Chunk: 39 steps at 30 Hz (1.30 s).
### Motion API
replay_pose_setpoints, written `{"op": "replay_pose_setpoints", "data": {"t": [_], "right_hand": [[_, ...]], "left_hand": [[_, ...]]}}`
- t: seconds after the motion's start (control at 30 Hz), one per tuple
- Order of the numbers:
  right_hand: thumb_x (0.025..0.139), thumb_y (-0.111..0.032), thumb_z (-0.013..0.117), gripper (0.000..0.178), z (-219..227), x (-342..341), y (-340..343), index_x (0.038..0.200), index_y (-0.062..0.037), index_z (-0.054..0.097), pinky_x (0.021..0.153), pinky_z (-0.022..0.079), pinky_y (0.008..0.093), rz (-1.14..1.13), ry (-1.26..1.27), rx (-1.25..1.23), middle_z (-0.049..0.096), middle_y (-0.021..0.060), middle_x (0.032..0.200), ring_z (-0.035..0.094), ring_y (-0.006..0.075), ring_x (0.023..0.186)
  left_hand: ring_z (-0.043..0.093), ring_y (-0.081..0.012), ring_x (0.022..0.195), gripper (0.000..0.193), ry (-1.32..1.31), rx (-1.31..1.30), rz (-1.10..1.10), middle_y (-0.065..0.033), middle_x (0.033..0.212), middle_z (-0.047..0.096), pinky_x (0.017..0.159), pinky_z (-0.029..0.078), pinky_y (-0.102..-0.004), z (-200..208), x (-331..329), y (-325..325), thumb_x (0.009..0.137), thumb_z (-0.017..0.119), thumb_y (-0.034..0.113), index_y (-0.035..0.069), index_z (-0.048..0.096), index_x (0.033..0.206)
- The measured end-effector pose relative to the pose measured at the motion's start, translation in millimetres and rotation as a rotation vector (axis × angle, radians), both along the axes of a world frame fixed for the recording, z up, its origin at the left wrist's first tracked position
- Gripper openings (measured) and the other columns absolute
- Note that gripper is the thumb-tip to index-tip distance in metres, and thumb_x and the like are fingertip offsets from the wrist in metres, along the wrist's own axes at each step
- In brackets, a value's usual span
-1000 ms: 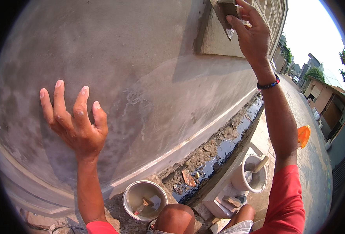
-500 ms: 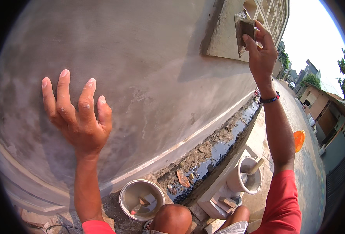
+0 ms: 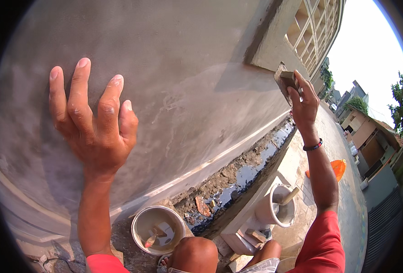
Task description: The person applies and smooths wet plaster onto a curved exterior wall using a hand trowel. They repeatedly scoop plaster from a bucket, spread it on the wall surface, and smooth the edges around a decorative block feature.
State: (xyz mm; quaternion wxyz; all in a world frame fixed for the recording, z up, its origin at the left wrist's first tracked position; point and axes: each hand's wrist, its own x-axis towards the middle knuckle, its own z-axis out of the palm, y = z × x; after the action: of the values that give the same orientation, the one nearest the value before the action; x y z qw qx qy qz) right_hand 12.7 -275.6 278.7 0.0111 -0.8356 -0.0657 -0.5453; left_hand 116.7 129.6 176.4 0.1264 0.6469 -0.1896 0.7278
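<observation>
My left hand (image 3: 93, 120) is raised in front of the smooth grey plastered wall (image 3: 183, 54), fingers spread and nothing in them. Whether its fingertips touch the plaster, I cannot tell. At the upper right my right hand (image 3: 307, 107) grips a plastering trowel (image 3: 289, 82) by its block-like handle. The trowel's thin, mortar-smeared plate is tilted and sits just below the lower corner of a raised plaster surround (image 3: 267, 52). Part of the handle is hidden behind my fingers.
A bucket of grey water (image 3: 140, 223) with a brush (image 3: 152, 239) stands below, near my knees. Another pail (image 3: 263, 204) with a stick-like handle is on the ledge to the right. A gutter of dark water (image 3: 244, 175) follows the wall's foot. Beyond lies an orange object (image 3: 339, 169) on the pavement.
My right hand has come down with the trowel, off the face of the raised surround to below its corner. The left hand stays spread, slightly higher in view. The view has shifted somewhat.
</observation>
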Motion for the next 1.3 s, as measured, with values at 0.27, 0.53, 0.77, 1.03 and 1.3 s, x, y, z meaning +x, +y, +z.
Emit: {"op": "replay_pose_setpoints", "data": {"t": [0.27,0.53,0.77,1.03,1.3], "right_hand": [[0.084,0.0,0.066,0.03,117,-10,75,0.113,-0.0085,0.068,0.085,0.055,0.035,0.146,0.351,-0.869,0.066,0.0088,0.103,0.063,0.024,0.099],[0.072,-0.001,0.074,0.036,128,39,113,0.107,-0.0104,0.07,0.086,0.056,0.0343,0.03,0.427,-1.319,0.064,0.0071,0.098,0.06,0.0211,0.099],[0.08,-0.003,0.071,0.04,225,5,150,0.119,-0.0085,0.065,0.075,0.053,0.0311,-0.173,0.405,-1.405,0.062,0.0057,0.089,0.06,0.0165,0.083],[0.083,-0.001,0.063,0.041,262,10,124,0.123,-0.0058,0.061,0.07,0.052,0.0298,0.021,0.223,-0.665,0.062,0.0056,0.09,0.06,0.0155,0.078],[0.086,0.001,0.056,0.042,161,38,53,0.128,-0.0031,0.056,0.065,0.051,0.0284,0.384,0.087,0.161,0.062,0.0055,0.09,0.061,0.0144,0.073]], "left_hand": [[0.039,-0.0393,0.133,0.032,-0.006,-0.012,0.09,-0.0112,0.137,0.05,0.108,0.037,-0.0452,1,-2,1,0.085,0.065,0.018,0.015,0.062,0.117],[0.039,-0.0395,0.134,0.033,-0.001,-0.008,0.068,-0.0122,0.139,0.048,0.108,0.036,-0.0465,2,-2,2,0.085,0.064,0.016,0.015,0.062,0.118],[0.038,-0.0403,0.134,0.034,0.028,-0.009,0.012,-0.0131,0.139,0.047,0.108,0.036,-0.0477,1,-7,-4,0.085,0.063,0.016,0.014,0.061,0.119],[0.037,-0.041,0.135,0.036,0.032,0.018,0.084,-0.0126,0.14,0.047,0.108,0.036,-0.0488,5,-6,20,0.084,0.065,0.016,0.015,0.061,0.119],[0.037,-0.0401,0.134,0.031,0.034,-0.035,-0.004,-0.0109,0.139,0.048,0.106,0.037,-0.0495,1,-6,3,0.083,0.064,0.018,0.017,0.064,0.114]]}}
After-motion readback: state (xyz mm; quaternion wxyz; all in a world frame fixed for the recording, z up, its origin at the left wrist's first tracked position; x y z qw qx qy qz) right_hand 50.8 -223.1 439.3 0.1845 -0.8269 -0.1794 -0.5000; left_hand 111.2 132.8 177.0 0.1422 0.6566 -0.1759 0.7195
